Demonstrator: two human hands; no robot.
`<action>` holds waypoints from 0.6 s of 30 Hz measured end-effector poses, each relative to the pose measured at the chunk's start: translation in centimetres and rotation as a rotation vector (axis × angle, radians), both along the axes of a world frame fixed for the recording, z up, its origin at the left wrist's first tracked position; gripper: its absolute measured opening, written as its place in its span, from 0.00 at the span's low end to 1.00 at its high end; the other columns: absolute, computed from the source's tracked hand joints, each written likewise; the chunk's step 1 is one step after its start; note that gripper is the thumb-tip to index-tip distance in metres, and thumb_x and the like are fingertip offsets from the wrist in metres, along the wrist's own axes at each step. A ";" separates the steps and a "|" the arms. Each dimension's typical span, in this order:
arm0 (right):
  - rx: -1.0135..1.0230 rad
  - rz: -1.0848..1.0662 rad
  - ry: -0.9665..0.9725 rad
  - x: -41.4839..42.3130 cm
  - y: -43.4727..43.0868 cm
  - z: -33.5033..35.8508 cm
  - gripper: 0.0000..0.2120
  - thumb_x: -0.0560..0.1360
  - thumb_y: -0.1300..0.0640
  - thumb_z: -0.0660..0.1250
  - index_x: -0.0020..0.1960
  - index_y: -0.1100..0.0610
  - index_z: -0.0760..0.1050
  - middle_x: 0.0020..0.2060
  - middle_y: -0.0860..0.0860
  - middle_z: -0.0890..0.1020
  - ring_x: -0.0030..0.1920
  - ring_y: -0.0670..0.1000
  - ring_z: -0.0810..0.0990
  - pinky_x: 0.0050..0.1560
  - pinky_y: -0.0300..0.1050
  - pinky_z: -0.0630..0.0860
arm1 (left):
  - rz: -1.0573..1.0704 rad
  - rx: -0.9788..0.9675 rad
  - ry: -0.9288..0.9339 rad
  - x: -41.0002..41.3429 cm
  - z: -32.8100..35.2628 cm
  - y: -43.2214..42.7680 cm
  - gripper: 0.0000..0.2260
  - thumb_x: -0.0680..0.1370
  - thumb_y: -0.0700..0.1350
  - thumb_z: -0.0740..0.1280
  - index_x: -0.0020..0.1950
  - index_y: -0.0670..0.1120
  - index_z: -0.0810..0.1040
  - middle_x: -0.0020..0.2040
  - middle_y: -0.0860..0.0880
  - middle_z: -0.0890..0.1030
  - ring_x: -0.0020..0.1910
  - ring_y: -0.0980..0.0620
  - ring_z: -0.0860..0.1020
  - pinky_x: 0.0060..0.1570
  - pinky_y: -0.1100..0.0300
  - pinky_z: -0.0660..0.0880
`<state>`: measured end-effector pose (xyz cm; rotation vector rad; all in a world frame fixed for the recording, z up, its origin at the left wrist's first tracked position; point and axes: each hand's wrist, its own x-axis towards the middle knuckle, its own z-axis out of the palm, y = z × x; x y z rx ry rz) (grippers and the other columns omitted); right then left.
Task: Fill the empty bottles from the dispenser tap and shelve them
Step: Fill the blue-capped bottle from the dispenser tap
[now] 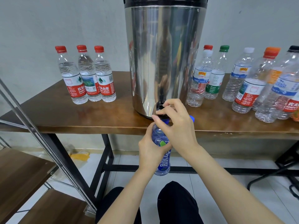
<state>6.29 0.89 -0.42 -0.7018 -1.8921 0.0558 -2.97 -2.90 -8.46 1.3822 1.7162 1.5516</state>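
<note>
Blue bottle [162,167] is sitting centre frame, just below the table [64,117] front edge, upright, with its open neck meeting the black tap [159,105]. Left hand [149,152] is wrapping the bottle's mid-body from the left. Right hand [176,126] is curling its fingers onto the tap from the right. Blue cap [191,118] is peeking out at that hand's far edge; can't tell how it's being held. Tap is sticking out low on the steel dispenser [163,54], which is standing on the table at centre top of frame. Three red-capped bottles [88,75] are standing in a tight group left of centre and looking full. Mixed-cap empty bottles [242,81] are crowding the right side of the table. Wood-and-metal shelf [21,168] is occupying the lower left.
</note>
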 end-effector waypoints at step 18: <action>-0.162 0.154 -0.012 3.8 3.4 -0.2 0.12 0.79 0.52 0.62 0.57 0.52 0.82 0.52 0.35 0.78 0.57 0.46 0.73 0.57 0.27 0.65 | -0.009 0.069 -0.009 0.0 0.0 -0.2 0.32 0.67 0.46 0.81 0.63 0.64 0.69 0.53 0.66 0.79 0.52 0.68 0.78 0.48 0.76 0.72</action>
